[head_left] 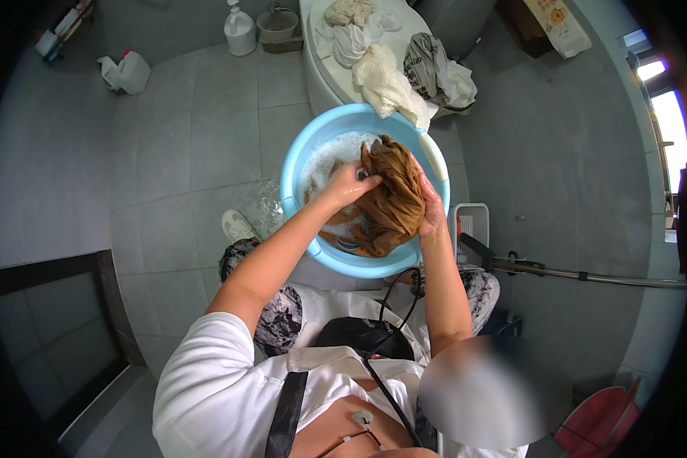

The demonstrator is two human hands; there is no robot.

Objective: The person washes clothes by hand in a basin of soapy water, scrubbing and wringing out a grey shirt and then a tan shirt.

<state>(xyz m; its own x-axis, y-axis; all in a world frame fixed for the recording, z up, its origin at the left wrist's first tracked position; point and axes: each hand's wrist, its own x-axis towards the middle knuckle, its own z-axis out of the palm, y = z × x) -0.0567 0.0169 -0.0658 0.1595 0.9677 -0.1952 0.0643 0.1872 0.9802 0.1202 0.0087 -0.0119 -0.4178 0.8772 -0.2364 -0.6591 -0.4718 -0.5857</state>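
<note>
A wet brown garment is bunched up above a light blue plastic basin of soapy water. My left hand pinches the cloth at its left side, fingers closed on a fold. My right hand cups the garment along its right edge, the fingers partly hidden behind the fabric. Part of the brown cloth hangs down into the suds near the basin's front rim. What kind of garment it is cannot be made out.
Behind the basin, a white toilet lid carries white and cream cloths and a grey garment. A pump bottle and a white jug stand far left. To the right is a metal pole. Water wets the tiles.
</note>
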